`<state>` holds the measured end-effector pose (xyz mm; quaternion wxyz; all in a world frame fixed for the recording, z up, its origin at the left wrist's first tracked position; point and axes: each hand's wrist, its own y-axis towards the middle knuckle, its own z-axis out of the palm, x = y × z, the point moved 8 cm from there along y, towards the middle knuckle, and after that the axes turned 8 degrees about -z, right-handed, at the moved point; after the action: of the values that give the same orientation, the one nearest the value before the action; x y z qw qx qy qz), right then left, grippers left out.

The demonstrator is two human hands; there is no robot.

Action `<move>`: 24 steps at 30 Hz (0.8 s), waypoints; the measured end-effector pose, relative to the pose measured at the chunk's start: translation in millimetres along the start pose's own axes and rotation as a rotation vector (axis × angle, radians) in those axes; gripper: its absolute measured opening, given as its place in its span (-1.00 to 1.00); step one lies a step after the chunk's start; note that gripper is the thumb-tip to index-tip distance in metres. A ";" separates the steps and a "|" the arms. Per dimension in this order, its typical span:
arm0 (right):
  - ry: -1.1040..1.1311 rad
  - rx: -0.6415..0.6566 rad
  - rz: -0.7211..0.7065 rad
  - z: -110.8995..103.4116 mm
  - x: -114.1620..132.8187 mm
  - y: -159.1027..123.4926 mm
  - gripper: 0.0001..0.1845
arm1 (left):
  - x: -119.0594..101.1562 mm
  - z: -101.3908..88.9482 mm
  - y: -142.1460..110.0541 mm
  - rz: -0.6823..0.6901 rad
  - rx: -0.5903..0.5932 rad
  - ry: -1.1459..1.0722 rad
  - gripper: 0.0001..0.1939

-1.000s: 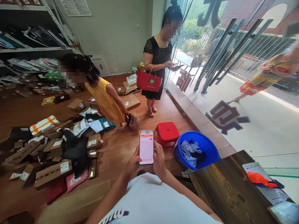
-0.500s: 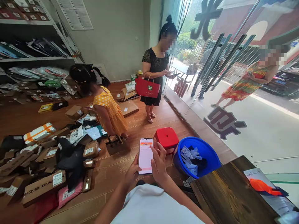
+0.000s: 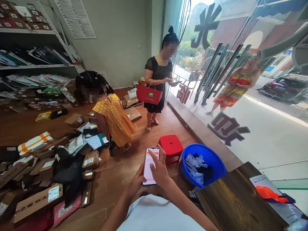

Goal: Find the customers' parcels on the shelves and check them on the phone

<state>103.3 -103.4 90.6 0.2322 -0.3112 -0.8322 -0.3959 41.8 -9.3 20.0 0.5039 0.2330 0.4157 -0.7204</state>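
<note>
A smartphone [image 3: 148, 171] with a lit white and orange screen stands out in front of my body. My left hand [image 3: 136, 180] is closed around its left edge, with the thumb along the side. Over the screen's upper part reaches my right hand [image 3: 160, 168], its fingers apart and the index finger at the orange band; whether the fingertip touches the glass I cannot tell. That hand holds nothing. Just beyond it is a red plastic stool [image 3: 171, 144]. To its right stands a blue tub [image 3: 213, 157] with crumpled wrappers and papers inside.
Piled parcels [image 3: 38, 202] cover the floor at left, below loaded shelves [image 3: 31, 67]. A person in yellow [image 3: 117, 118] bends by them. Another with a red bag [image 3: 149, 95] stands near the glass door [image 3: 192, 106]; a third is outside. A wooden table [image 3: 231, 195] is at lower right.
My right hand has moved up and left across the phone screen. The person in yellow has bent lower toward the parcels. The person outside appears further left, and my view has shifted slightly.
</note>
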 end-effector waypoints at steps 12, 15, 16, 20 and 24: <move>0.045 -0.033 0.042 1.1 -6.4 -4.7 -0.38 | -12.2 8.7 -7.2 -0.007 -0.015 -0.018 0.03; 0.069 -0.049 0.053 0.6 -8.5 -6.2 -0.38 | -6.9 6.1 -4.8 -0.026 -0.002 -0.027 0.05; 0.075 -0.057 0.055 0.5 -9.1 -6.9 -0.38 | -4.8 5.0 -3.8 -0.025 0.012 -0.035 0.06; 0.087 -0.081 0.039 1.2 -9.2 -10.3 -0.44 | 0.9 0.5 -1.3 -0.013 0.055 -0.065 0.06; 0.076 -0.071 0.046 2.3 -8.6 -12.7 -0.46 | 0.9 -1.2 -1.5 -0.022 0.052 -0.045 0.08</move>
<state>100.1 -110.7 77.3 0.2615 -0.3228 -0.8008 -0.4314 40.0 -8.6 19.3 0.4989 0.2252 0.3881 -0.7415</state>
